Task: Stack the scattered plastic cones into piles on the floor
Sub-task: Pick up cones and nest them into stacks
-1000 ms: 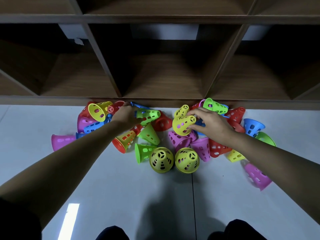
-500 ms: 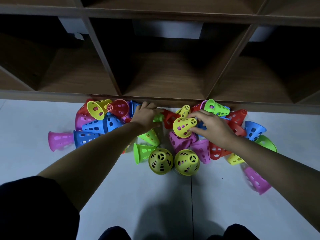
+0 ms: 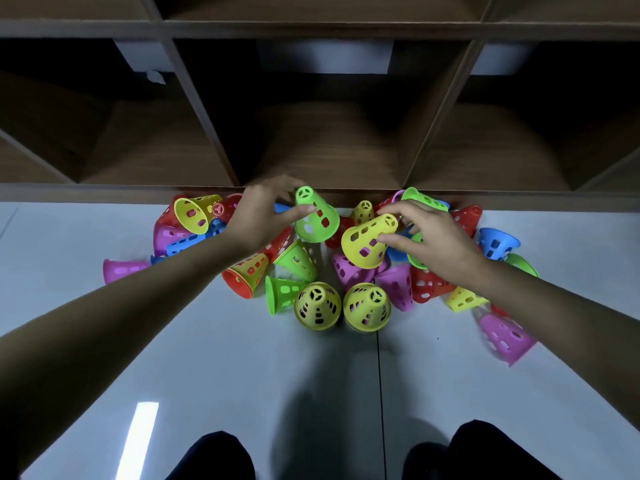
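Several perforated plastic cones in yellow, green, red, blue and pink lie jumbled on the grey floor (image 3: 207, 358) against the shelf base. My left hand (image 3: 258, 220) grips a green cone (image 3: 317, 220), lifted above the heap with its narrow end up. My right hand (image 3: 431, 233) pinches a yellow cone (image 3: 367, 242), tilted with its wide mouth toward me. Two yellow cones (image 3: 317, 306) (image 3: 367, 307) stand upright side by side in front of the heap.
A wooden cubby shelf (image 3: 322, 150) with open compartments rises right behind the cones. A pink cone (image 3: 505, 337) lies apart at the right, another pink cone (image 3: 121, 270) at the left. My knees (image 3: 214, 459) show at the bottom edge.
My left hand has taken a green cone from the heap and raised it. My right hand has lifted its yellow cone slightly and tilted it.
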